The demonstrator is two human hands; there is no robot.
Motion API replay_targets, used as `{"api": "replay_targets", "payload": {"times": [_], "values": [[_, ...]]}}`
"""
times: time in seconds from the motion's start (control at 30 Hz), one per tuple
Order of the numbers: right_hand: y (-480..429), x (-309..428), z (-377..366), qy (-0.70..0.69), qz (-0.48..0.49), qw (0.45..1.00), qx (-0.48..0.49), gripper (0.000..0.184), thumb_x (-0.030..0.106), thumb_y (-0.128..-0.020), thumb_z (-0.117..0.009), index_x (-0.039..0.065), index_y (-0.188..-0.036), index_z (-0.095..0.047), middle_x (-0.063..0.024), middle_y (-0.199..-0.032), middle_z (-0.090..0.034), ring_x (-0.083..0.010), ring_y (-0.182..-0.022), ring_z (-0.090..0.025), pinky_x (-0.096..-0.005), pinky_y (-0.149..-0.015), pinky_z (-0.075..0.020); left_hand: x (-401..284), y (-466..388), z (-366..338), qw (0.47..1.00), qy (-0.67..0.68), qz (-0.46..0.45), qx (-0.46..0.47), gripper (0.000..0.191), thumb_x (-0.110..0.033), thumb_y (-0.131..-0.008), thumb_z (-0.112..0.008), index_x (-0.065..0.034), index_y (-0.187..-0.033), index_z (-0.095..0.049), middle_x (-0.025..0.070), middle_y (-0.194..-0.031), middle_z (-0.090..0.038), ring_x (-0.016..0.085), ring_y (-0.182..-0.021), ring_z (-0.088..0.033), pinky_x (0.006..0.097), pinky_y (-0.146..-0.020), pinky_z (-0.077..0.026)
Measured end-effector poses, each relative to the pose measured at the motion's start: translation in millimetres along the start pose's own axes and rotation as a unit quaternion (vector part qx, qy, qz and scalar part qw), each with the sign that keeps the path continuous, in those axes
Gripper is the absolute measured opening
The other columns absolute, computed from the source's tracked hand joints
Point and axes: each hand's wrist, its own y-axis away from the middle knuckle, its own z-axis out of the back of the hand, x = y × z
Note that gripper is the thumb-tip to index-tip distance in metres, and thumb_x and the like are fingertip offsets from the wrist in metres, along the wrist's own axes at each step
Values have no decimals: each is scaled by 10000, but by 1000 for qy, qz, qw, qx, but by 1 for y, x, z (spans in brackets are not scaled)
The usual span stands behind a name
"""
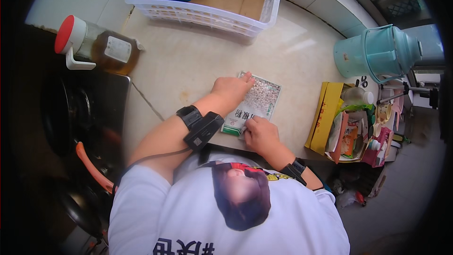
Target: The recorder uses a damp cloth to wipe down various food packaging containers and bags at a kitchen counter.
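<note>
A flat seasoning packet (261, 94), printed with pale peppercorns and a green band and bearing writing, lies on the light stone countertop before me. My left hand (231, 90) reaches over its left side, fingers together near the far left corner; the thumb is hidden, so its grip is unclear. At the near edge, the curled fingers of my right hand (262, 134) pinch the packet. A small greyish bit shows beside those fingertips, too unclear to name. Both wrists wear black straps, the left with a black box and cable.
A white plastic basket (212, 7) holding packets and cardboard stands at the back. To the left are a red-lidded jug (115, 51) of brown liquid and a pan with an orange handle (92, 166). A turquoise flask (375, 52) and a yellow box (320, 117) of packets stand right.
</note>
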Motion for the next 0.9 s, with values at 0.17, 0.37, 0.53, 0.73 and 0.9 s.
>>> {"api": "replay_targets", "payload": {"times": [0.17,0.37,0.53,0.73,0.9], "values": [[15,-15,6,1,-28,998,54,111,173,-736,-615,76,-788,-633,-105,-778,-602,-330,-754,-626,-468,-640,-514,-1,0,-2,1000,-2,16,-7,489,-138,-878,-548,-205,-1359,-495,-10,-1440,-504,193,-944,-693,394,-728,-553],[-3,-2,-4,-1,0,1000,-7,101,169,-754,-621,76,-785,-646,-103,-793,-614,-322,-775,-632,-456,-660,-521,-2,0,0,1000,-12,9,-10,489,-142,-866,-566,-201,-1347,-507,-2,-1447,-496,203,-944,-694,393,-716,-556],[7,-9,7,13,-15,999,44,100,165,-751,-626,79,-800,-643,-99,-795,-607,-312,-796,-632,-449,-650,-519,-1,0,-5,999,-23,5,-28,444,-129,-911,-505,-204,-1348,-525,11,-1434,-513,211,-913,-704,391,-679,-560],[-2,-3,-6,6,21,998,-57,92,167,-741,-637,88,-788,-636,-89,-789,-604,-310,-783,-631,-446,-637,-516,-3,-1,-1,1000,-24,19,7,492,-156,-872,-558,-212,-1359,-507,-13,-1437,-508,182,-935,-695,387,-710,-554],[10,-10,3,28,-24,999,4,84,157,-743,-642,91,-792,-627,-89,-786,-601,-311,-775,-621,-446,-637,-513,0,-1,-3,1000,-11,19,-8,500,-159,-870,-563,-215,-1363,-505,-17,-1448,-499,180,-941,-695,380,-716,-556]]}}
